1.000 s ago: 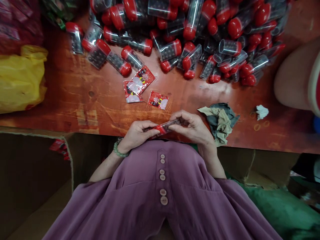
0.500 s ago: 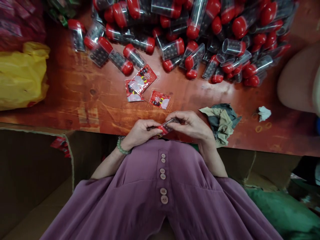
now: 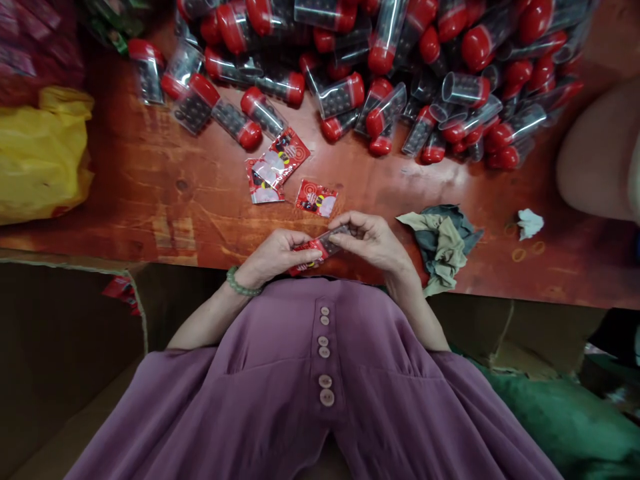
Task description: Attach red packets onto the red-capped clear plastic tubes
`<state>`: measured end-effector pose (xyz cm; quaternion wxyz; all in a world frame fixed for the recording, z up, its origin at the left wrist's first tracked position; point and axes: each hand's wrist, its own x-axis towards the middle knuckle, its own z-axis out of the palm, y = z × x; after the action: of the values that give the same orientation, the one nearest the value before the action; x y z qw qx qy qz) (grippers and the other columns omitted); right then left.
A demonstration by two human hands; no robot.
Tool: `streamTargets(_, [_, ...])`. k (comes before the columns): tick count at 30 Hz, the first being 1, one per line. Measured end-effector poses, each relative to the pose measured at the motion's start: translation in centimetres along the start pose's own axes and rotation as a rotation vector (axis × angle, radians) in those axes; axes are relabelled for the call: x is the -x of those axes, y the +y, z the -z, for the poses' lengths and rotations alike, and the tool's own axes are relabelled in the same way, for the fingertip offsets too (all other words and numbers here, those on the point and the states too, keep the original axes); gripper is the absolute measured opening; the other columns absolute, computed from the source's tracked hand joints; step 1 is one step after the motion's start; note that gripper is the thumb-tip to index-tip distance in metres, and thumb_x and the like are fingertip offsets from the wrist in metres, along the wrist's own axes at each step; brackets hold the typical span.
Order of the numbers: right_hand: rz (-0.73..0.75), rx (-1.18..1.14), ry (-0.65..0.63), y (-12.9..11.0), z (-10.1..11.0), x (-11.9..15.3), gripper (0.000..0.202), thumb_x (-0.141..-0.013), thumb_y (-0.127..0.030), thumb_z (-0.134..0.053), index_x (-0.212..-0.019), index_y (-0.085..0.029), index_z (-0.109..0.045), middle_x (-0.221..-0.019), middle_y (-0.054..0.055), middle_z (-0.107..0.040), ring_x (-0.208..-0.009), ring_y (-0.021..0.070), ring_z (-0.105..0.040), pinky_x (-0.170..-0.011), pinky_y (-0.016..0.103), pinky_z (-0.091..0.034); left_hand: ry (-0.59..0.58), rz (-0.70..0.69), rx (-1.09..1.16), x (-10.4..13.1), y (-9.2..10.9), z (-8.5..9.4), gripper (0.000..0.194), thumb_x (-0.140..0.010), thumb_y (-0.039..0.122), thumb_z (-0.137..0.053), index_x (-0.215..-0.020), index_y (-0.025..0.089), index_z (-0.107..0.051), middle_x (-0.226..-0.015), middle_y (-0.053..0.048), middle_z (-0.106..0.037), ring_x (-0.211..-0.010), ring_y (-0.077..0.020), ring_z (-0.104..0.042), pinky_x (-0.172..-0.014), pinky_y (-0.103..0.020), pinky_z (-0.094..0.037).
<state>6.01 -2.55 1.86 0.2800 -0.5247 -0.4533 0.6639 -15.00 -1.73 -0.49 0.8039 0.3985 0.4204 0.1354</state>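
No text can be read. Pale marks on the red printed piece [image 3: 304, 267] in the left grip [image 3: 273, 257], and the print on the single red packet [image 3: 317, 199] just beyond it and the overlapping red packets [image 3: 284, 160] farther off, are too small to make out.

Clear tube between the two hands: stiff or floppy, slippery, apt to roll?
Clear tube looks straight between left hand and right hand, so probably stiff. Similar red-capped tubes look glossy, so it may be slippery. Their bodies look rounded, so it could roll.
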Motion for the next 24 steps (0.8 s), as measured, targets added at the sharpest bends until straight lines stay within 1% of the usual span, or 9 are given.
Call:
streamTargets(3, [0.024, 0.038, 0.021, 0.0, 0.0, 0.4, 0.024, -0.080, -0.038, -0.074, -0.091, -0.020, -0.063, -0.072, -0.003, -0.063, -0.060, 0.0084, -0.054, -0.057, 0.021, -0.044, 0.035, -0.041, 0.043, -0.1, -0.1, -0.4, 0.030, -0.074, 0.043, -0.077, -0.076, 0.013, -0.072, -0.069, -0.004, -0.070, -0.059, -0.0113, -0.060, -0.057, -0.023, -0.048])
streamTargets(8, [-0.027, -0.015, -0.144, 0.6, 0.9, 1.2, 0.021, -0.082, -0.035, -0.072, -0.090, -0.021, -0.059, -0.070, -0.004, -0.061, -0.055, 0.0080, -0.052, -0.051, 0.020, -0.042, -0.001, -0.034, -0.121, -0.2, 0.4, -0.7, 0.026, -0.075, 0.038, -0.076, -0.078, 0.012, -0.072, -0.067, -0.003, -0.070, -0.056, -0.0111, -0.059, -0.053, -0.022, -0.046])
streamTargets(10, [-0.017, 0.013, -0.206, 0.8, 1.1, 1.3, 0.024, -0.084, -0.031, -0.070, -0.103, -0.021, -0.062, -0.078, -0.002, -0.064, -0.059, 0.0090, -0.056, -0.055, 0.021, -0.046, -0.041, -0.020, -0.157, -0.3, 0.6, -0.5, 0.026, -0.074, 0.037, -0.078, -0.080, 0.012, -0.073, -0.067, -0.003, -0.071, -0.056, -0.0117, -0.060, -0.054, -0.022, -0.046])
streamTargets(12, [0.057, 0.090, -0.247, 0.9, 1.1, 1.2, 0.032, -0.085, -0.028, -0.067, -0.116, -0.021, -0.064, -0.093, 0.002, -0.068, -0.071, 0.0116, -0.061, -0.064, 0.024, -0.050, -0.048, -0.026, -0.115, -0.5, 0.8, -0.1, 0.029, -0.072, 0.036, -0.080, -0.088, 0.012, -0.074, -0.071, -0.003, -0.073, -0.060, -0.0128, -0.063, -0.057, -0.023, -0.050])
streamTargets(14, [0.148, 0.167, -0.265, 0.9, 0.9, 1.1, 0.029, -0.088, -0.027, -0.064, -0.116, -0.022, -0.068, -0.102, 0.004, -0.069, -0.082, 0.0139, -0.063, -0.071, 0.026, -0.051, -0.006, -0.031, -0.014, -0.4, 0.9, 0.5, 0.039, -0.070, 0.036, -0.084, -0.100, 0.014, -0.072, -0.076, -0.003, -0.074, -0.064, -0.0131, -0.066, -0.061, -0.023, -0.052])
streamTargets(17, [0.162, 0.161, -0.213, 1.1, 0.4, 1.1, 0.027, -0.093, -0.029, -0.058, -0.117, -0.024, -0.069, -0.103, 0.003, -0.068, -0.074, 0.0113, -0.061, -0.068, 0.025, -0.051, 0.094, -0.072, 0.215, 0.1, 0.7, 1.3, 0.054, -0.067, 0.043, -0.087, -0.110, 0.016, -0.069, -0.089, -0.006, -0.077, -0.075, -0.0146, -0.071, -0.069, -0.024, -0.056])
streamTargets(20, [0.127, 0.042, -0.086, 1.6, 0.1, 1.2, 0.033, -0.097, -0.034, -0.054, -0.127, -0.025, -0.063, -0.098, 0.002, -0.065, -0.062, 0.0080, -0.055, -0.061, 0.023, -0.050, 0.111, -0.166, 0.451, 0.9, 0.1, 1.2, 0.063, -0.065, 0.058, -0.084, -0.112, 0.018, -0.071, -0.106, -0.010, -0.076, -0.093, -0.0211, -0.073, -0.084, -0.032, -0.059])
streamTargets(22, [0.151, -0.004, -0.021, 1.9, 0.0, 1.1, 0.035, -0.097, -0.036, -0.053, -0.130, -0.024, -0.060, -0.093, 0.001, -0.064, -0.061, 0.0085, -0.055, -0.061, 0.024, -0.051, 0.102, -0.193, 0.531, 1.2, -0.1, 0.4, 0.059, -0.062, 0.056, -0.087, -0.107, 0.020, -0.073, -0.105, -0.009, -0.076, -0.097, -0.0235, -0.073, -0.089, -0.036, -0.059])
streamTargets(24, [0.193, 0.003, 0.015, 1.9, -0.3, 0.9, 0.035, -0.098, -0.036, -0.052, -0.130, -0.024, -0.060, -0.093, 0.002, -0.062, -0.061, 0.0087, -0.055, -0.062, 0.025, -0.052, 0.139, -0.194, 0.533, 1.0, -0.2, -0.7, 0.048, -0.060, 0.047, -0.091, -0.096, 0.019, -0.076, -0.098, -0.007, -0.077, -0.091, -0.0219, -0.074, -0.087, -0.035, -0.059])
